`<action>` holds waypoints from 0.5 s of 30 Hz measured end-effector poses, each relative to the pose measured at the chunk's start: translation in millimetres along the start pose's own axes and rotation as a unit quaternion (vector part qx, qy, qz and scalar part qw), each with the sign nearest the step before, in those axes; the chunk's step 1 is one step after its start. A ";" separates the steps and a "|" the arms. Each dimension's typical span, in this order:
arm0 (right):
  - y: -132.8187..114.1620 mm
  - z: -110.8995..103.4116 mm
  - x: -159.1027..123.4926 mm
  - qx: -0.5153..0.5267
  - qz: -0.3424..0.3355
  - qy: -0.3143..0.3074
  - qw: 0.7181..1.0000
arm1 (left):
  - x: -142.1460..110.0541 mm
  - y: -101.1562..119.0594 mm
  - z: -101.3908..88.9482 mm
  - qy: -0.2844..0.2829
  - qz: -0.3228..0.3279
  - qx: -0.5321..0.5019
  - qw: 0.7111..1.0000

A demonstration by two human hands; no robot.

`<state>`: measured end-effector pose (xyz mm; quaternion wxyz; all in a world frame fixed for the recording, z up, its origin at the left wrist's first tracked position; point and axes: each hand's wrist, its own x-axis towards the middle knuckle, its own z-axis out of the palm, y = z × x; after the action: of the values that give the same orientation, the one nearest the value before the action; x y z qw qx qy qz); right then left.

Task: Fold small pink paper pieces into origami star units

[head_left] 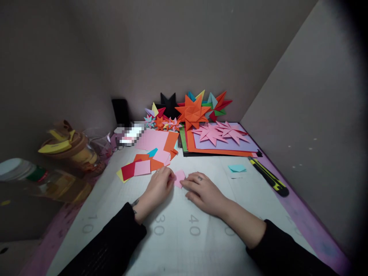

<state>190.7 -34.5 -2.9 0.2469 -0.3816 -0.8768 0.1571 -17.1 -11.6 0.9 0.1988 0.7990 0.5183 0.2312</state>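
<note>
A small piece of pink paper (179,179), which looks folded, lies on the white mat between my hands. My left hand (161,180) is closed, its fingers curled and pinched at the paper's left edge. At the right edge, my right hand (205,191) rests with fingers stretched out, a fingertip touching the paper and the thumb apart from it. A folded light-blue paper (237,168) is on the mat to the right. Loose red paper (128,171) and pink paper pieces (142,167) are spread beyond my left hand.
Folded paper stars, one orange (193,111), stand along the back wall. Pink stars (211,133) rest on stacked coloured sheets (189,143). A yellow-black utility knife (268,177) lies at the right edge. A bottle (57,184) and a brown-rimmed cup (82,151) are at left.
</note>
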 end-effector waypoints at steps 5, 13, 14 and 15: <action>2.5 5.0 1.6 0.048 -0.011 -0.011 0.999 | -2.6 1.5 -0.5 0.033 0.018 -0.033 0.999; 3.6 6.7 3.2 0.213 0.138 0.121 0.960 | -4.0 9.1 4.0 0.054 -0.042 -0.226 0.972; 2.3 7.8 3.4 0.231 0.145 0.121 0.954 | -4.5 10.4 5.4 0.031 -0.050 -0.253 0.966; 1.1 9.1 3.5 0.250 0.153 0.122 0.948 | -5.2 11.9 6.6 0.010 -0.056 -0.274 0.960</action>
<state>184.2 -31.9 -9.8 0.4121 -0.4532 -0.7041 0.3593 -6.3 -21.5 1.3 0.4179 0.6811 0.4811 0.3606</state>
